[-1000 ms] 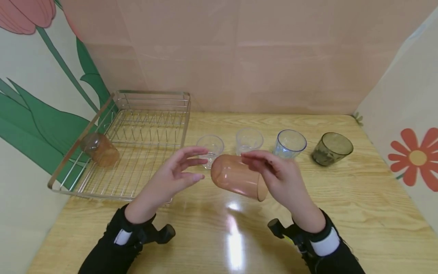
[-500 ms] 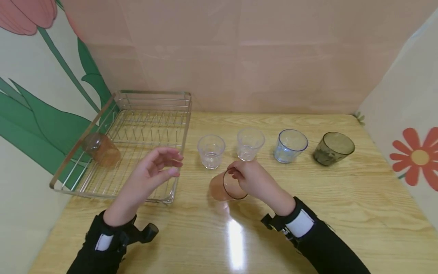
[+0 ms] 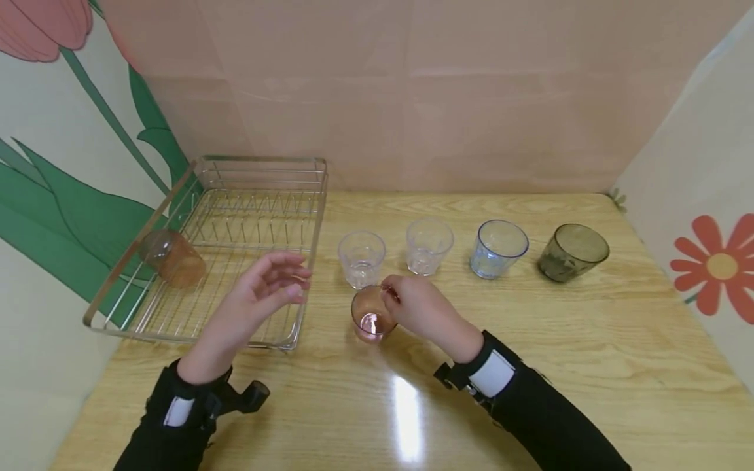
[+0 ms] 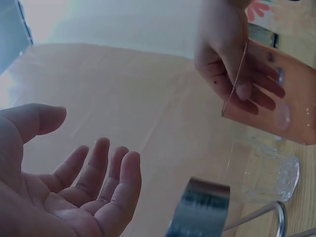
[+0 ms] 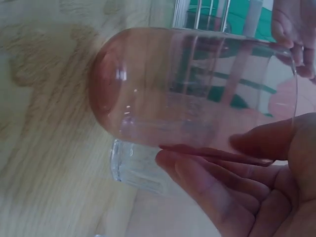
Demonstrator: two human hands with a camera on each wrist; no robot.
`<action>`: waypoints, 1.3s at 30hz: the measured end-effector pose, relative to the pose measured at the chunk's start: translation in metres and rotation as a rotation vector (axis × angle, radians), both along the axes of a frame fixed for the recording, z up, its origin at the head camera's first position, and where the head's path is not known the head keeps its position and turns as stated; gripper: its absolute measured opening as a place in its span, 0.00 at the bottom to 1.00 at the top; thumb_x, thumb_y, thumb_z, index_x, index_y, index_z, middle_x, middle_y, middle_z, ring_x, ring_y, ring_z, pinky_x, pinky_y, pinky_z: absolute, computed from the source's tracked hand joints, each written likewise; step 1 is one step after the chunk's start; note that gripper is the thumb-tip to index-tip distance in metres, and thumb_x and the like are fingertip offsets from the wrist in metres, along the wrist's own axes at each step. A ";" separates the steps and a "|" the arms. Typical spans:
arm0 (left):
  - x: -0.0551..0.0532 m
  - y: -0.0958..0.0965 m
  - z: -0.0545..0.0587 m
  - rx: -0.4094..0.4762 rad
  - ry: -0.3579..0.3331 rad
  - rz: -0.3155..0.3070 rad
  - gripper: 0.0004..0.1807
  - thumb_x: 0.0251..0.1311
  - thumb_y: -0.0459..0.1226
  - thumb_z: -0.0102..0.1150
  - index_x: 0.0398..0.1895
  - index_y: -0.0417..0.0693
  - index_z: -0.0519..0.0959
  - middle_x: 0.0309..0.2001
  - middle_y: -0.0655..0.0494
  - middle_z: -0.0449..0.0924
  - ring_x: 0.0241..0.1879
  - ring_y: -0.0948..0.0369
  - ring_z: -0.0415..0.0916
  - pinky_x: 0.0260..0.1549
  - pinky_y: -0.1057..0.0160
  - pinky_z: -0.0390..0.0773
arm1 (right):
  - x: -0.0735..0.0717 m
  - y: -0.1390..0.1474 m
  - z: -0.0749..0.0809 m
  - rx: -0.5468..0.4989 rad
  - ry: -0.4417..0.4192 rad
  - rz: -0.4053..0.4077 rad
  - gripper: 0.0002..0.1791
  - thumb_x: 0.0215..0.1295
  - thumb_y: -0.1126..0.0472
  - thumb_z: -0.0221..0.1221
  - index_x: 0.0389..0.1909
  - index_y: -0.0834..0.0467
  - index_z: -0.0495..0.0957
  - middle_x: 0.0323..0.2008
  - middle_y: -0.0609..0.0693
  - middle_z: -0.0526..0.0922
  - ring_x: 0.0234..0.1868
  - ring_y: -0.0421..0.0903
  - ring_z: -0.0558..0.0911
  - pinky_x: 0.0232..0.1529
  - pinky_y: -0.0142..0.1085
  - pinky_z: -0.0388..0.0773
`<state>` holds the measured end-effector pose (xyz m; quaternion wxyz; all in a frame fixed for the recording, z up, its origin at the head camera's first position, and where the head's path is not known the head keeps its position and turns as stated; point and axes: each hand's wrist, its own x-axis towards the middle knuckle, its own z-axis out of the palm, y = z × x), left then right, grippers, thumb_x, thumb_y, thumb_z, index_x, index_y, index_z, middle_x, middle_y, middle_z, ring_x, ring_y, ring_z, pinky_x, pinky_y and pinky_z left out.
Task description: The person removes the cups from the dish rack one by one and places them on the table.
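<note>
My right hand (image 3: 421,311) pinches the wall of a pinkish-amber glass cup (image 3: 370,320) near its rim, thumb inside and fingers outside. The cup's mouth faces up and its rounded base is low over the tabletop, as the right wrist view of the cup (image 5: 148,89) shows. Beside the rack's right edge, my left hand (image 3: 253,304) is raised with relaxed fingers and holds nothing. In the left wrist view that palm (image 4: 74,197) faces the camera, apart from the cup. A matching amber cup (image 3: 177,261) lies on its side in the wire dish rack (image 3: 321,229).
Behind the held cup stand two clear glasses (image 3: 362,258), the nearer one close to it. Farther right are a blue-rimmed glass (image 3: 497,252) and a smoky green glass (image 3: 573,254). A pink back wall (image 3: 412,131) and patterned side panels bound the wooden table (image 3: 530,366).
The amber cup has turned from lying sideways in the air to mouth up and come lower, pinched by my right hand. My left hand has drawn back left, away from the cup.
</note>
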<state>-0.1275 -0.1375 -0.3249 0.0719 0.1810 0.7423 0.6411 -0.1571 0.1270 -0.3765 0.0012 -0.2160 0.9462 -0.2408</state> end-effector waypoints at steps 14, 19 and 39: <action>-0.022 -0.041 -0.003 -0.092 0.148 0.222 0.22 0.64 0.30 0.51 0.59 0.32 0.63 0.48 0.58 0.74 0.45 0.63 0.74 0.40 0.76 0.78 | 0.017 0.027 0.018 -0.065 -0.088 -0.009 0.25 0.66 0.46 0.52 0.51 0.63 0.76 0.43 0.59 0.86 0.42 0.52 0.83 0.44 0.48 0.81; -0.036 -0.082 0.025 -0.370 0.208 0.362 0.19 0.66 0.38 0.50 0.58 0.39 0.67 0.50 0.56 0.73 0.45 0.65 0.72 0.39 0.76 0.74 | 0.037 0.041 0.036 -0.089 -0.058 -0.003 0.24 0.67 0.47 0.53 0.54 0.62 0.75 0.50 0.60 0.83 0.46 0.55 0.83 0.46 0.50 0.81; -0.100 -0.171 0.004 -1.044 -0.017 0.304 0.35 0.65 0.45 0.49 0.64 0.26 0.57 0.60 0.17 0.56 0.56 0.26 0.55 0.52 0.30 0.63 | 0.069 0.055 0.054 -0.123 -0.029 0.093 0.20 0.67 0.51 0.54 0.51 0.60 0.78 0.49 0.56 0.84 0.44 0.50 0.84 0.46 0.46 0.82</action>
